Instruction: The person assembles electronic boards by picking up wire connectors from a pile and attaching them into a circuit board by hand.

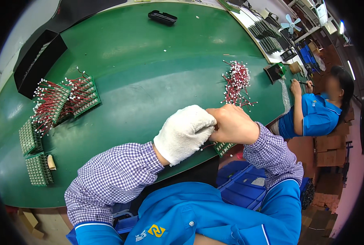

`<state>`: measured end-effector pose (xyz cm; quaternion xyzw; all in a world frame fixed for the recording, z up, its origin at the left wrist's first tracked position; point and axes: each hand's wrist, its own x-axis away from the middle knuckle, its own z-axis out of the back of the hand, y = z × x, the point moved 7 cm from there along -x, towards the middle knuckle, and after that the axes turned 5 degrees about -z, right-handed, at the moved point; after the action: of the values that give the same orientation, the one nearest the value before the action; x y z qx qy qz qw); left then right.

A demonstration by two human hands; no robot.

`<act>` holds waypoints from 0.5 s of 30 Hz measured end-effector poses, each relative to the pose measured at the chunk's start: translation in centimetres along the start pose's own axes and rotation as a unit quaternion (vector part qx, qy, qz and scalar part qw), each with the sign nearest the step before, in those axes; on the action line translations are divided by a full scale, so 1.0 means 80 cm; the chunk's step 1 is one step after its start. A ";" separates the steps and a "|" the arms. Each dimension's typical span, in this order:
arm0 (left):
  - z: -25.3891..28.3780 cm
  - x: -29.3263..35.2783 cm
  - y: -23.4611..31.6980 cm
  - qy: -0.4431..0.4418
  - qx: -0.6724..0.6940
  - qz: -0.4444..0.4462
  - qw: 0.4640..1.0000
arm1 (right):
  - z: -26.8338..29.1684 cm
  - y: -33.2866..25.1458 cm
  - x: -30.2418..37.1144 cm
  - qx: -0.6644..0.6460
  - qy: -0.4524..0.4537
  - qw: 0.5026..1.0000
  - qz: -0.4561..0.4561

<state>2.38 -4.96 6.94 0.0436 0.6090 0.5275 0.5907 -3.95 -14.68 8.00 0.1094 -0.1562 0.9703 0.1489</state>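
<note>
My left hand point(184, 134), in a white cloth glove, is closed and pressed against my bare right hand point(234, 124) above the near edge of the green table. The fingers of my right hand are curled in toward the glove. Whatever lies between the two hands is hidden. Just under my right hand, part of a green circuit board panel point(222, 148) shows at the table edge. Beyond that hand lies a heap of red wires with white connectors point(237, 83).
Circuit board panels with red wires point(63, 100) are piled at the left, near bare panels point(39, 169) and a black box point(39, 63). A black tray point(162, 17) sits at the far side. To the right, a co-worker point(316, 110) works beside a green tape roll point(276, 72). Blue crates point(243, 185) stand below.
</note>
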 end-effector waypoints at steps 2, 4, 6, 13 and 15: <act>-0.003 0.000 0.003 -0.011 -0.009 -0.021 1.000 | 0.001 0.000 0.001 0.001 0.002 1.000 0.003; -0.007 0.002 -0.001 -0.022 -0.023 -0.032 0.999 | -0.001 0.003 0.002 0.017 -0.009 1.000 0.000; -0.007 0.002 -0.005 -0.036 -0.049 -0.040 0.997 | -0.005 0.004 0.000 0.027 -0.015 0.999 0.009; -0.011 0.006 -0.023 -0.022 0.081 0.101 0.991 | -0.004 0.010 0.014 -0.134 -0.140 0.979 0.071; -0.011 0.008 -0.036 -0.051 0.131 0.187 0.972 | -0.001 0.009 0.015 -0.296 -0.216 0.928 0.060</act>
<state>3.17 -6.31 4.34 0.2611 0.6230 0.5412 0.5009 -5.27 -14.97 8.03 0.2577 -0.4712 0.8398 0.0792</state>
